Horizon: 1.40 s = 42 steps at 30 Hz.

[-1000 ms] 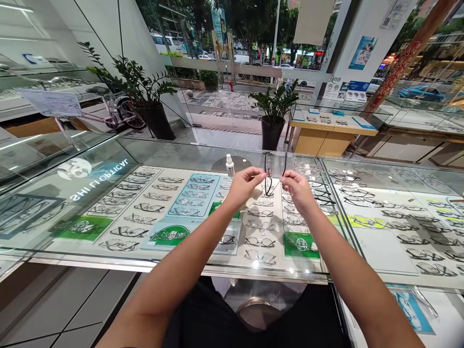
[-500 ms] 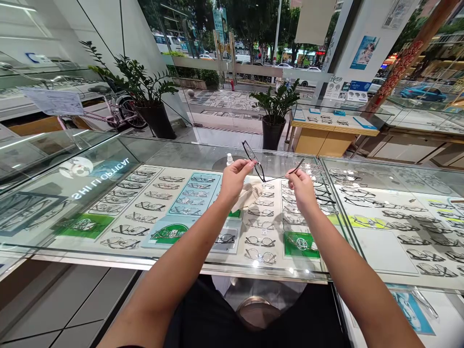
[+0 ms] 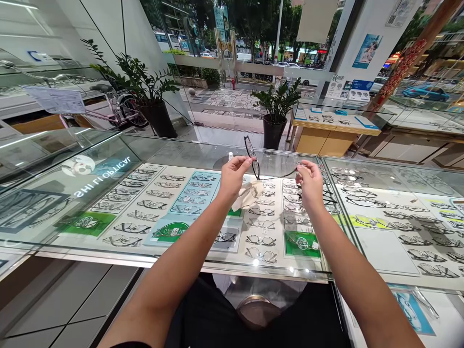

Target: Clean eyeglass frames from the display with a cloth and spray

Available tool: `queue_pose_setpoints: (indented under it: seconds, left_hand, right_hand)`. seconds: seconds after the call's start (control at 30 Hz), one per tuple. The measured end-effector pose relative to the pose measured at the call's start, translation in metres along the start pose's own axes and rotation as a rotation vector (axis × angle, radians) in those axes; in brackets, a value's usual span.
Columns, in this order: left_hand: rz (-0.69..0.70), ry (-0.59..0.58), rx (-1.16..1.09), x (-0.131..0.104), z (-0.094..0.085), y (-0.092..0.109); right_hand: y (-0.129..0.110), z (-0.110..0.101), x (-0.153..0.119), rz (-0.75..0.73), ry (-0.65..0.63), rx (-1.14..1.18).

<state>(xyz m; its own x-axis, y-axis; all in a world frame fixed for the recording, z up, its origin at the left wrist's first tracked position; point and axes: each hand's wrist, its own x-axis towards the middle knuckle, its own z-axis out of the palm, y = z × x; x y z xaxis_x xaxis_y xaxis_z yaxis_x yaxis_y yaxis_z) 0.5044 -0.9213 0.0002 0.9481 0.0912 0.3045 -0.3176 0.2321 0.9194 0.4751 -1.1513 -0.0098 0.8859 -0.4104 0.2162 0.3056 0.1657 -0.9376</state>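
Dark-framed eyeglasses (image 3: 256,166) are held up above the glass display case (image 3: 174,151), with the lenses turned nearly edge-on. My left hand (image 3: 233,176) pinches the frame front near its middle. In my right hand (image 3: 310,180) is the far end of a thin temple arm, between thumb and fingers. A beige cloth (image 3: 250,194) lies on the glass just under the eyeglasses. The white cap of a bottle (image 3: 230,156) shows behind my left hand, its body mostly hidden.
Rows of eyeglasses (image 3: 261,224) lie inside the case under the glass. More fill the right-hand case (image 3: 384,275). Beyond stand two potted plants (image 3: 273,130) and a wooden display table (image 3: 319,140). A round stool (image 3: 258,309) is below the case edge.
My right hand has moved right and turned, still on the temple arm. The lenses have rotated to a more edge-on angle, while my left hand has shifted only slightly left.
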Motion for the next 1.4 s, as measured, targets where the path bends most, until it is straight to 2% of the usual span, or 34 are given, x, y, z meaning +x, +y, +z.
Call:
queue_pose_setpoints:
  seconds: [0.17, 0.43, 0.6, 0.7, 0.77, 0.83, 0.87, 0.93, 1.03, 1.17, 1.4]
  left_hand:
    - [-0.016, -0.001, -0.012, 0.002, -0.001, -0.003]
    - [-0.093, -0.031, -0.146, 0.003, -0.003, -0.009]
    - [-0.093, -0.035, -0.148, 0.003, -0.002, -0.009]
    - [-0.059, -0.025, -0.136, 0.003, -0.002, -0.010]
    - [-0.031, -0.016, -0.121, 0.002, -0.001, -0.010]
    - [-0.003, -0.016, -0.089, 0.000, 0.001, -0.009]
    - [0.010, -0.021, -0.070, -0.001, 0.002, -0.009]
    - [0.038, -0.037, -0.034, -0.005, 0.005, -0.008]
    - [0.101, -0.066, 0.013, -0.012, 0.010, -0.011]
    - [0.256, -0.116, 0.099, -0.019, 0.014, -0.016]
    - [0.441, -0.133, 0.284, -0.028, 0.018, -0.009]
  right_hand:
    - [0.001, -0.002, 0.001, -0.014, -0.017, 0.028]
    - [0.003, -0.002, 0.001, -0.030, 0.061, 0.135]
    - [0.004, -0.001, 0.002, 0.069, 0.076, 0.203]
    - [0.007, -0.003, 0.003, 0.125, 0.035, 0.128]
    - [0.005, -0.004, 0.002, 0.083, 0.085, 0.021]
    - [-0.001, -0.002, -0.003, -0.078, 0.139, -0.119]
    - [-0.005, -0.001, -0.008, -0.193, 0.125, -0.201]
    - [-0.014, 0.004, -0.021, -0.421, -0.012, -0.363]
    - [-0.022, 0.014, -0.044, -0.587, -0.287, -0.535]
    - [-0.015, 0.021, -0.061, -0.602, -0.463, -0.665]
    - [-0.007, 0.021, -0.061, -0.588, -0.471, -0.781]
